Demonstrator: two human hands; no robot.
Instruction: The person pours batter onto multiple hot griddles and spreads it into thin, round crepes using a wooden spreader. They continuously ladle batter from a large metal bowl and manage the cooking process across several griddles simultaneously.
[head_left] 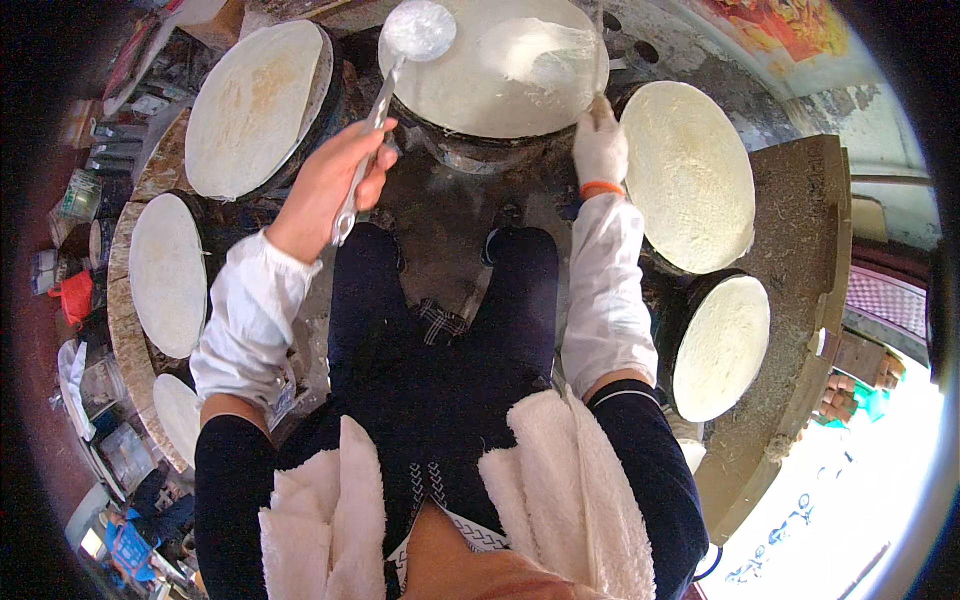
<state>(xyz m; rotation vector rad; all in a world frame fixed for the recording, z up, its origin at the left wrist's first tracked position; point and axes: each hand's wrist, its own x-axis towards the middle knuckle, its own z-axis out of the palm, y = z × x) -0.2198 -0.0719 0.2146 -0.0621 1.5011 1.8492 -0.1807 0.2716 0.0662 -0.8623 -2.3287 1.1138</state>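
One bare left hand (320,185) wraps its fingers round the handle of a metal ladle (420,32), whose bowl sits over the left side of a broad pale batter round (480,90) at top centre. Beside that round's lower-right edge, the white-gloved right hand (600,145) curls; I can't tell what it grips. More pale rounds (690,175) line both sides of the frame.

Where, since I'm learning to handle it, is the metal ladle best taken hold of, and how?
Probably take the ladle by the near half of its handle, coming from the person's left and wrapping around it. The handle is long and slim and slants back toward the person, with the broad round head at the far end. The left grip is closed around it there.
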